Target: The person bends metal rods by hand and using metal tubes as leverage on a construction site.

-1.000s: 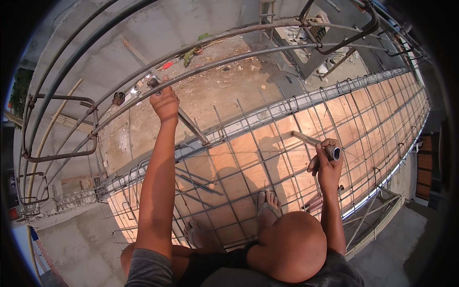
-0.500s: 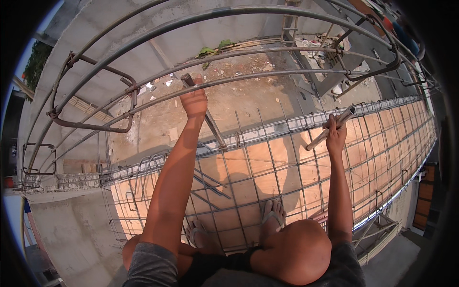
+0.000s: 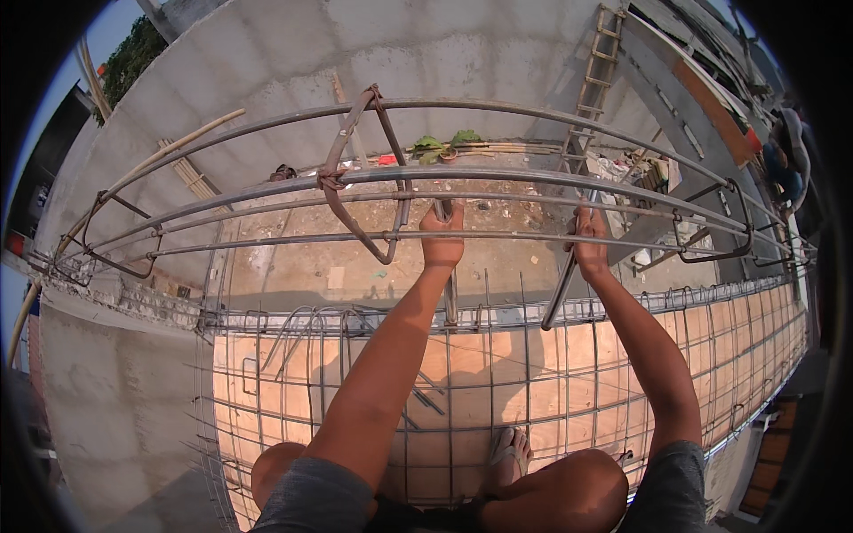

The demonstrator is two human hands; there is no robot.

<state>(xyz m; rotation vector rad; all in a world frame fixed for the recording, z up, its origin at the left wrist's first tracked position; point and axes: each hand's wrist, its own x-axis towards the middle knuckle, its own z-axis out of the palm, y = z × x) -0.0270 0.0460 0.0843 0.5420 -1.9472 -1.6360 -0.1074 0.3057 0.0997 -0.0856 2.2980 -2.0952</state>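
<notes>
Left hand [image 3: 442, 240], arm stretched forward, wraps tightly round a near-upright metal bar [image 3: 451, 293]; the right hand [image 3: 587, 240], equally extended, grips a tilted metal tube [image 3: 562, 289]. Both reach down near the far edge of rebar mesh [image 3: 450, 388] over plywood [image 3: 622, 355]. Long steel bars [image 3: 506, 175] cross the view around the hands, a bent stirrup [image 3: 333, 180] to their left. Beyond are a ladder [image 3: 597, 69] and grey wall [image 3: 444, 62].

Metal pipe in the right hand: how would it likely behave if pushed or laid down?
The metal pipe seems stiff, as it runs straight below the right hand. Its rounded side suggests it would probably roll if laid flat. Its metallic sheen hints at noticeable weight for its size.
</notes>
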